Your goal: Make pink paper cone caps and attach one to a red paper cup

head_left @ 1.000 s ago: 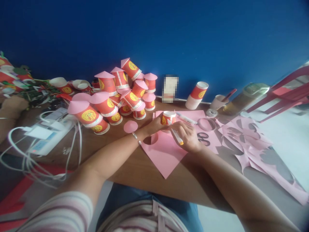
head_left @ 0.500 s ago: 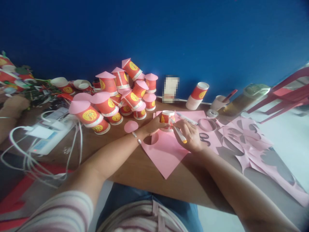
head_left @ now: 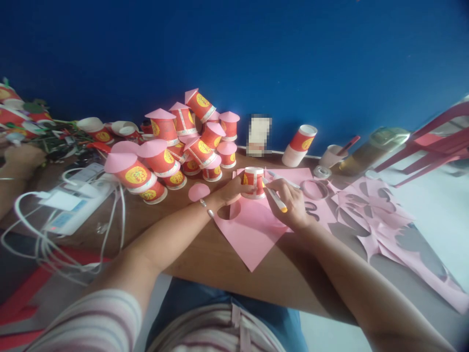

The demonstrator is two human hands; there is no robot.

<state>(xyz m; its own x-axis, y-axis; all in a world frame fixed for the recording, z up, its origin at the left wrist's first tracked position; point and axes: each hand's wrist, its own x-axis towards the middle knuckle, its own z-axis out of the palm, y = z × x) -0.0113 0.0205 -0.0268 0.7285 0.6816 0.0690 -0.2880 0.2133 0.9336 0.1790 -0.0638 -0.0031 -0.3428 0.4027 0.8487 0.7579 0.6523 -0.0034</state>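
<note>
- Two hands meet at one red cup [head_left: 253,182] in the middle of the table [head_left: 198,254], between its near and far edges.
- Left hand [head_left: 231,191]: fingers wrapped around the cup's side.
- Right hand [head_left: 290,203]: gripping a white marker [head_left: 277,199], tip at or just beside the cup; contact cannot be told.
- Below: a pink sheet [head_left: 252,239], one corner pointing to the near edge.
- Toward the far edge: stacked pink-topped cups [head_left: 203,149].
- Along the right edge: pink scraps [head_left: 388,242].

L hand [head_left: 231,191] part-hid bhd cup [head_left: 254,183] | chair [head_left: 434,140] cut R edge | wht item [head_left: 260,134] pixelated
</note>
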